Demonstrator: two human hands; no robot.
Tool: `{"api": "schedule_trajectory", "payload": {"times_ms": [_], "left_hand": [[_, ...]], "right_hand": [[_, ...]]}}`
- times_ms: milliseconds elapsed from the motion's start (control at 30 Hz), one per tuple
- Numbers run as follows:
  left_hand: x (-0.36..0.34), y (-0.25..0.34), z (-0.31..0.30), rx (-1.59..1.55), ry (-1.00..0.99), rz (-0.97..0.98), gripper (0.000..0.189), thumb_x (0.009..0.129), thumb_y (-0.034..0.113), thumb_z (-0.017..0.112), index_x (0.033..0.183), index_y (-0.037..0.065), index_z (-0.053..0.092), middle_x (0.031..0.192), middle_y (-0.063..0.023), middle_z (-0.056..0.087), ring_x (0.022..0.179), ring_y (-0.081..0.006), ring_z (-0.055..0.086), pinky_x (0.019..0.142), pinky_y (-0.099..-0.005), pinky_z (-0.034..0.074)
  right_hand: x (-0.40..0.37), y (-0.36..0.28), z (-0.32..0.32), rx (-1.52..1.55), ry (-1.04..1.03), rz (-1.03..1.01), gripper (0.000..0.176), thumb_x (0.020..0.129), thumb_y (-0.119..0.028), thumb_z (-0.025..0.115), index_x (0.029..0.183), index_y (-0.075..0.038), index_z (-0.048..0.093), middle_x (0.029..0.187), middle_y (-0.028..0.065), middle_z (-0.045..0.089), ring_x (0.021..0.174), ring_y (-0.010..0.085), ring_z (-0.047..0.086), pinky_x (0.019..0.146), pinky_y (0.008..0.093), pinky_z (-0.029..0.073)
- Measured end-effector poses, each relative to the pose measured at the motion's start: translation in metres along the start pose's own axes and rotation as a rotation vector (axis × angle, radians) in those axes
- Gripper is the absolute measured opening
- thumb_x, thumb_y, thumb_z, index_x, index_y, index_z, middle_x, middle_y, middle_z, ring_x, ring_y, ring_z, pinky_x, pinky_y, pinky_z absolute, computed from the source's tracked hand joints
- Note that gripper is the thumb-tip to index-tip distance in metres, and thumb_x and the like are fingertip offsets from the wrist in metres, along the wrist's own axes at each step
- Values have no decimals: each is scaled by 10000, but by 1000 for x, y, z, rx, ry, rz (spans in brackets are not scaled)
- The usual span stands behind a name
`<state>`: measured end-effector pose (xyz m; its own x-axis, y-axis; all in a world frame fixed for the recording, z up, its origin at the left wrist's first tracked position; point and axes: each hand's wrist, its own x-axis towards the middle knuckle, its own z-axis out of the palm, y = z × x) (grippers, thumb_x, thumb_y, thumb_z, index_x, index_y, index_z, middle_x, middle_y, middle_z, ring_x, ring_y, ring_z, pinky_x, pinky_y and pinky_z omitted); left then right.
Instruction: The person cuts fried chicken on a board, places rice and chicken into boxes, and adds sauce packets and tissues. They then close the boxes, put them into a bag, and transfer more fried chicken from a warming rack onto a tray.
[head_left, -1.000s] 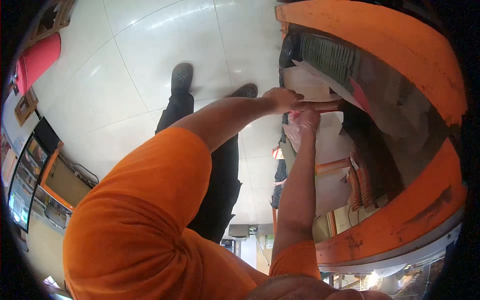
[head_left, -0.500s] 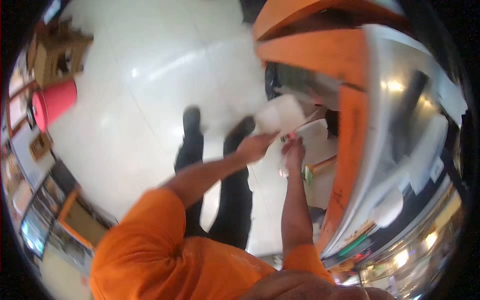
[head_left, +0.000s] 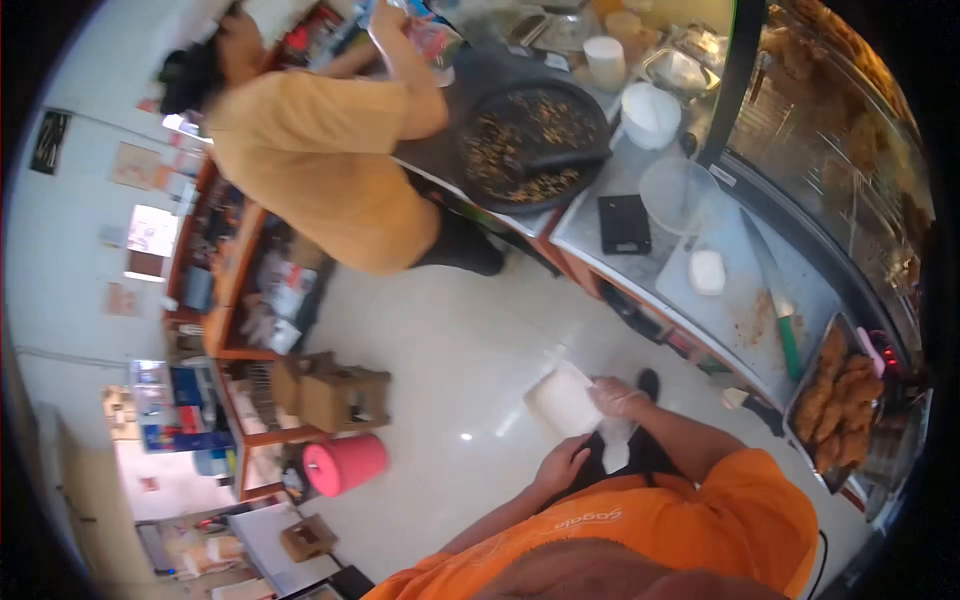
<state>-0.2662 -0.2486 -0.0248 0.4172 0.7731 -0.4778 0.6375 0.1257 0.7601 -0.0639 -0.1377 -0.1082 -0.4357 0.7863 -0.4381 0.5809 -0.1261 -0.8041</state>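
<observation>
A white open box (head_left: 560,402), perhaps a takeaway container, is in front of my body above the floor. My right hand (head_left: 617,398), in what looks like a thin clear glove, is closed on its right side. At the near edge of the box, my left hand (head_left: 564,466) is closed with bent fingers that seem to grip it; the fingertips are partly hidden. A whitish, see-through piece (head_left: 616,446) hangs below my right hand; I cannot make out whether it is plastic or paper.
A person in a mustard shirt (head_left: 320,160) stands at the counter (head_left: 590,235), beside a large dark pan (head_left: 530,145). A knife (head_left: 768,265), black scale (head_left: 625,224) and fried-food tray (head_left: 840,405) are on the right. A pink bin (head_left: 345,464) stands left.
The view has swung up and round, bringing the counter, food case and other person into sight. My hands have left the orange cabinet; the white box is now close to my body.
</observation>
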Motion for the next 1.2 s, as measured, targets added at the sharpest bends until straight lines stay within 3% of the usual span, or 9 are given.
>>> {"api": "schedule_trajectory", "payload": {"times_ms": [167,333,467,533,700,867,967,1067,1200], "left_hand": [[-66,-26,-50,67,282,-194,354,1025,294,545,1268,50,630,1181,-199,678,1010,-308,682,836,-405,543],[-84,-60,-123,17,471,-306,374,1024,295,558,1318,68,592,1041,-87,703,870,-183,667,788,-343,547],[-60,17,-177,88,713,-69,638,978,277,639,1523,116,350,1247,-145,604,1062,-220,606,945,-381,500],[-41,59,-190,347,714,145,778,918,288,706,1538,70,291,1315,-241,553,1102,-324,606,958,-406,488],[-9,134,-177,-57,240,-211,715,904,200,681,1487,-18,329,1329,-246,566,1271,-319,536,1071,-403,408],[39,136,-142,-109,278,174,541,891,83,596,1393,-44,439,1298,-207,601,1237,-271,558,1064,-369,407],[47,189,-136,-131,202,342,511,882,52,573,1370,-53,463,1293,-187,606,1231,-249,557,1058,-353,406],[54,207,-127,-155,107,364,508,889,38,569,1380,-35,457,1301,-161,596,1249,-219,530,1059,-343,395],[61,171,-117,-325,124,176,533,921,64,605,1416,-16,424,1360,-136,555,1293,-196,484,1094,-342,364]], "right_hand": [[21,-46,-45,-642,-71,-414,277,862,-105,520,1069,1,669,997,246,692,925,388,682,847,445,557],[-10,-107,-105,-213,91,-407,269,913,-155,517,1101,-36,669,1036,227,693,969,361,674,875,425,537],[-42,-150,-139,31,145,-629,286,931,-166,501,1132,-52,669,1018,200,696,969,356,666,857,423,518],[-49,-154,-136,162,77,-736,296,933,-164,483,1139,-63,670,991,201,688,953,369,663,836,427,515],[-92,-165,-153,-10,81,-730,248,932,-255,564,999,-44,675,907,167,691,810,290,650,752,393,506],[-127,-155,-258,-189,-144,-548,383,925,-347,645,1090,-5,697,899,135,729,866,256,688,798,388,533],[-130,-133,-299,509,-231,-281,381,878,-332,712,1091,-17,693,944,68,734,844,206,666,809,370,542],[-71,-77,-263,27,-242,-359,345,906,-301,682,1106,-21,686,1000,86,728,951,195,663,864,362,529],[-60,-20,-280,357,415,-177,375,941,-351,587,1102,-23,673,1044,161,717,976,290,677,894,402,517]]}}
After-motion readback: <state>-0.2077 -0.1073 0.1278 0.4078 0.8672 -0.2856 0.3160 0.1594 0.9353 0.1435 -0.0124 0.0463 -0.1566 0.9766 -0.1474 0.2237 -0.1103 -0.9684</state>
